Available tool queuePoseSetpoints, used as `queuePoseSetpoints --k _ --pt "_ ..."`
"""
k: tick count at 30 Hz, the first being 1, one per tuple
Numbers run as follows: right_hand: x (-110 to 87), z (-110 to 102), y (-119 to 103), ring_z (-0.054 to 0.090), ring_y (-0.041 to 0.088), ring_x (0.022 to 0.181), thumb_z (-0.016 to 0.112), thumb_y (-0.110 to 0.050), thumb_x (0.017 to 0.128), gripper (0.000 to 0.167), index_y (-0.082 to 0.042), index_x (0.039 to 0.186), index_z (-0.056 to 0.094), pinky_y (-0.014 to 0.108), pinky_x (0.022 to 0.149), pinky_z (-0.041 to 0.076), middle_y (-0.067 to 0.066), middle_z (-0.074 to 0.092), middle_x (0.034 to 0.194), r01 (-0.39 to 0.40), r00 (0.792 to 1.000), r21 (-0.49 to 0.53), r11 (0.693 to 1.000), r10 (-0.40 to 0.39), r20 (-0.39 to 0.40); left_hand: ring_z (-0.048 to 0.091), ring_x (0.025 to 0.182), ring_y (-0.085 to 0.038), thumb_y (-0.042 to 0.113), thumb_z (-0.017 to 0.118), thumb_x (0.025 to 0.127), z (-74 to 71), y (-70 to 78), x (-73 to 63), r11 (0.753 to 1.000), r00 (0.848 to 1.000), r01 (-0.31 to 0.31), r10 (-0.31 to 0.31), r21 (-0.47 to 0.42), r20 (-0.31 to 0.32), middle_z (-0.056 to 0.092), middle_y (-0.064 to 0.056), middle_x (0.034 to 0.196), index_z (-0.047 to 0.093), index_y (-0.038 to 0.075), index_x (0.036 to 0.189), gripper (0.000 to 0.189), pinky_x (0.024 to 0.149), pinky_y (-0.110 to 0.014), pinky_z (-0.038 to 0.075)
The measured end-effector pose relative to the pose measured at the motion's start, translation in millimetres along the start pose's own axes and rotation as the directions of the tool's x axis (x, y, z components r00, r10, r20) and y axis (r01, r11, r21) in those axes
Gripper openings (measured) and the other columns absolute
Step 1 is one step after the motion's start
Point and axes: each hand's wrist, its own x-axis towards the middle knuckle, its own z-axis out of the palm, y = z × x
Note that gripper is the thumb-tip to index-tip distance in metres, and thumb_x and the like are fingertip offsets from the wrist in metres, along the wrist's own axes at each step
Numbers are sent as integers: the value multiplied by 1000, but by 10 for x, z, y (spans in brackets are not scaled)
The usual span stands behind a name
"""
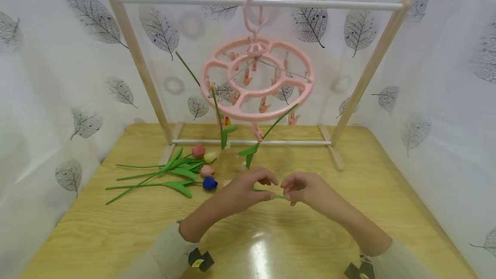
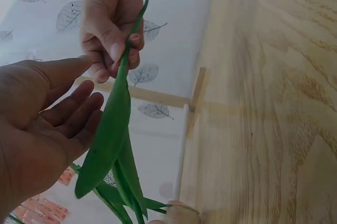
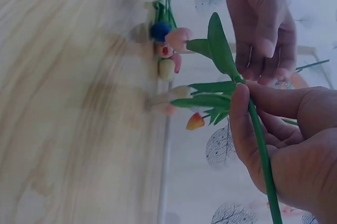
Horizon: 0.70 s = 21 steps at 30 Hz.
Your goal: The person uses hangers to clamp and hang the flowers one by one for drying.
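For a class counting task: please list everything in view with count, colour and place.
Table: one, light wood, foreground
Rack: one, wood and white, on table
Hanger: one, pink, hooked on rack
Clips: several, pink, on hanger
Hanging tulips: at least three, green stems, on hanger
Loose tulips: four (rose, yellow, pink, blue), table left
Held tulip: one, green and pink, front centre
Backdrop: one, white with leaf prints, behind
Sleeves: two, pale, bottom edge
Wrist pieces: two, dark, by the sleeves
Left grip: one, bare, beside held tulip
Right grip: one, bare, pinching held tulip
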Motion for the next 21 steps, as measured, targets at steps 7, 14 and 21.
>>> queuePoseSetpoints --k 7,14,21 --pt "86 61 -146 66 32 86 68 -4 92 21 1 111 60 35 76 60 13 64 98 3 1000 44 999 -2 -30 62 99 -10 12 71 95 29 -10 24 994 995 94 -92 -52 25 65 0 107 63 9 106 14 87 -24 53" --pt "109 60 -179 66 28 84 65 -4 95 20 4 111 58 33 74 60 18 64 100 14 999 73 997 -12 -32 58 90 -10 7 69 95 22 -2 22 994 994 105 -104 -26 22 61 4 97 60 13 99 12 80 -25 52" --pt "131 78 -263 66 22 87 60 -20 102 23 -3 117 60 37 77 59 14 66 106 45 989 -23 999 -48 -138 58 88 -9 1 65 97 -15 -3 9 998 998 55 -55 -9 45 67 -2 103 64 11 105 13 79 -25 53"
